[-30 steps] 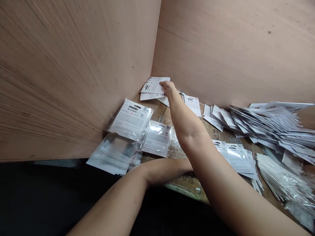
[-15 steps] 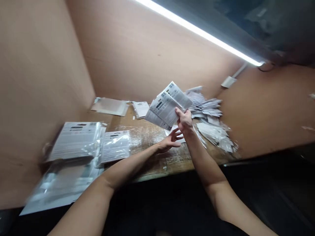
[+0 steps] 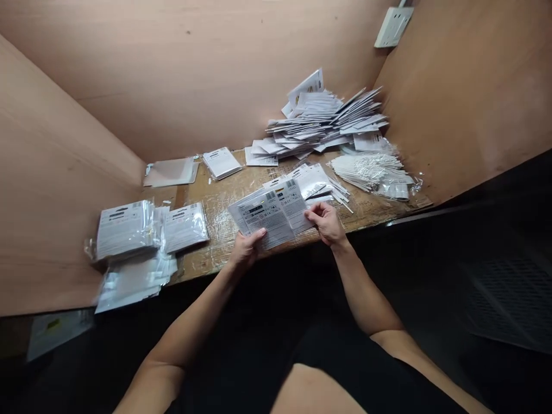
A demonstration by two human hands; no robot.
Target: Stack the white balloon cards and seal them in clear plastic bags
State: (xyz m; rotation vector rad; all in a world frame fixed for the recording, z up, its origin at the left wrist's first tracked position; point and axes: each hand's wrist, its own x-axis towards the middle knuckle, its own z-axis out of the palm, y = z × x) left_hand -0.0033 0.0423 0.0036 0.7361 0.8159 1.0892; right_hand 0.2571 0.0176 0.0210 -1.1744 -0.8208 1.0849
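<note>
My left hand (image 3: 245, 248) grips the lower left of a few overlapping printed cards (image 3: 267, 214), thumb on top. These are white-grey with black text and barcodes, fanned out above the front edge of the bench. At their right end, my right hand (image 3: 330, 224) pinches the edge of a card (image 3: 297, 207) between thumb and fingers. Just behind them, more white cards (image 3: 315, 181) lie on the bench, partly covered. I cannot tell exactly how many cards are held.
A messy heap of white cards (image 3: 319, 126) lies at the back. Thin white strips (image 3: 364, 169) in clear plastic lie to the right. Bagged card stacks (image 3: 125, 230) and flat plastic bags (image 3: 133, 279) sit left. A small stack (image 3: 222, 163) and pale sheets (image 3: 170, 172) are behind.
The cards have come down and nearer to me, now spread level. My left hand, empty before, has taken their left side. My right hand has moved to their right end. The view has tilted.
</note>
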